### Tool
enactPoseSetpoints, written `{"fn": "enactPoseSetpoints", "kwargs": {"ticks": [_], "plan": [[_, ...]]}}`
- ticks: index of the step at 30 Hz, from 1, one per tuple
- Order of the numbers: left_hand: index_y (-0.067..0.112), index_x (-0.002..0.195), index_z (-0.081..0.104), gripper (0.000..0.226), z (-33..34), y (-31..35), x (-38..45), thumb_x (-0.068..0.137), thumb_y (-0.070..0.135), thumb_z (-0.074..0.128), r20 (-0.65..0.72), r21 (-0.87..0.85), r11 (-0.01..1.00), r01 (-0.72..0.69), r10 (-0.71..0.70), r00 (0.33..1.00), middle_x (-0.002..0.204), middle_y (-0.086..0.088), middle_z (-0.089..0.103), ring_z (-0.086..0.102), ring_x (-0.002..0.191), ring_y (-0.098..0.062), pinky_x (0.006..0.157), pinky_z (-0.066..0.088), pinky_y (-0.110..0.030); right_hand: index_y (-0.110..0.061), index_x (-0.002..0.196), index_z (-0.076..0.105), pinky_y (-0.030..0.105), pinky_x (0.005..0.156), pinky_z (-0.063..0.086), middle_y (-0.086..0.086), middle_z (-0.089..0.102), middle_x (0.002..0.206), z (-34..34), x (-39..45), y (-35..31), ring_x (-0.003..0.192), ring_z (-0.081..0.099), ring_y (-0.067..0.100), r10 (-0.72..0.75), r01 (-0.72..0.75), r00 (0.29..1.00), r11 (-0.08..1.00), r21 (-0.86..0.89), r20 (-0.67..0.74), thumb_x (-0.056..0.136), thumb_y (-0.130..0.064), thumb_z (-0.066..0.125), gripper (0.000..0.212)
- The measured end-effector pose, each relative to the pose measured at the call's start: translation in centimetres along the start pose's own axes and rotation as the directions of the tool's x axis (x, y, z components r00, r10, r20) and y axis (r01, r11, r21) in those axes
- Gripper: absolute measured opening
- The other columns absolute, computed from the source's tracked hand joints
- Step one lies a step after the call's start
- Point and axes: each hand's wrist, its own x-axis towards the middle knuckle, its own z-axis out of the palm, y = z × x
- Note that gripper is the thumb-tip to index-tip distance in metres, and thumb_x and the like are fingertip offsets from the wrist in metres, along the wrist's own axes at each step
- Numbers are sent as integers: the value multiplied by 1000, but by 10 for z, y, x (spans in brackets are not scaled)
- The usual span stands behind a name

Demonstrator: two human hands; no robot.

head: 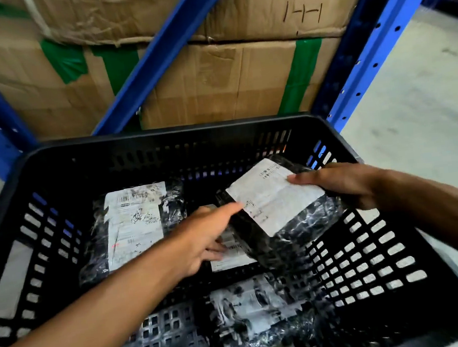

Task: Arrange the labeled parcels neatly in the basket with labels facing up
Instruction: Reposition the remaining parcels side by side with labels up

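Currently the basket (161, 137) holds 4 parcels (134, 227), right hand (346, 182) gripping the tilted parcel (277, 205), left hand (201, 242) spread against it

Black slotted basket (161, 137). On its floor:
- Far-left parcel (131, 227), black wrap, white label up.
- Near-edge parcel (255, 318), label up, creased.
- Middle parcel (233, 257), label up, mostly hidden under a tilted parcel (277, 205) toward the right wall.

You cannot read the blurred print on the labels (134, 227), your left hand (201, 242) and the raised parcel (293, 223) cover most of the lower parcel (233, 260), your right hand (337, 183) hides its fingers beneath, and the basket (161, 137) loses its near rim at the bottom edge.
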Motion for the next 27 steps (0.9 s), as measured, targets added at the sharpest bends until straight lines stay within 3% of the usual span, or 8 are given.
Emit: {"fn": "enactPoseSetpoints", "kwargs": {"ticks": [2, 6, 10, 12, 17, 20, 24, 27], "plan": [[10, 115, 54, 53, 13, -4, 3, 80, 47, 68, -2, -91, 996, -9, 9, 1000, 109, -11, 68, 66, 101, -30, 92, 53, -46, -4, 101, 69, 41, 73, 60, 10, 79, 82, 15, 2, 10, 68, 73, 24, 12, -15, 999, 997, 71, 44, 81, -38, 70, 39], [7, 135, 39, 58, 19, -5, 13, 88, 31, 63, -192, -17, 999, -30, 26, 981, 138, -7, 47, 47, 107, -19, 78, 38, -24, -8, 109, 61, 42, 82, 59, 11, 77, 97, 37, 21, 18, 86, 73, 27, -3, -3, 998, 997, 83, 68, 81, -40, 70, 43], [-1, 146, 22, 71, 19, -8, 27, 88, 14, 61, -275, 95, 995, -12, 38, 961, 142, -7, 42, 44, 120, -22, 94, 41, -32, -1, 106, 61, 43, 79, 59, 16, 71, 104, 64, 35, 28, 80, 66, 25, 94, -57, 984, 970, -235, 148, 91, -50, 52, 52], [2, 152, 4, 87, 24, -12, 30, 86, 11, 60, -294, 179, 983, 45, 10, 956, 156, -16, 27, 32, 139, -30, 112, 32, -39, -4, 97, 60, 31, 59, 54, 6, 65, 90, 78, 42, 31, 68, 59, 17, 102, -40, 986, 910, -414, 129, 93, -50, 48, 48], [6, 149, -19, 99, 28, -21, 35, 86, 11, 58, -322, 253, 962, 107, -21, 946, 162, -17, 6, 19, 145, -35, 114, 24, -39, -20, 66, 44, 22, 45, 34, -5, 50, 63, 88, 57, 33, 52, 46, 8, -5, 40, 998, 828, -560, 63, 92, -50, 50, 40], [10, 150, -19, 101, 31, -26, 30, 86, 12, 59, -306, 321, 943, 87, 17, 952, 163, -14, 1, 16, 146, -34, 118, 21, -43, -18, 67, 48, 23, 46, 41, -2, 53, 65, 84, 55, 34, 50, 49, 10, 11, 70, 991, 802, -593, 132, 92, -53, 48, 42], [28, 154, 1, 90, 36, -27, 9, 87, 14, 59, -187, 425, 901, -90, 185, 965, 163, -5, -6, 2, 149, -27, 121, 11, -42, -17, 69, 51, 24, 52, 42, -3, 60, 72, 75, 43, 21, 55, 54, 10, -70, 204, 978, 519, -830, 196, 89, -56, 49, 44], [24, 142, 39, 60, 29, -21, -8, 88, 11, 59, -12, 508, 828, -240, 285, 958, 151, -4, 36, 38, 134, -20, 106, 35, -30, -15, 67, 63, 33, 74, 59, -4, 68, 64, 74, 20, 6, 63, 68, 13, 72, 333, 917, 401, -853, 392, 84, -53, 60, 42]]}}
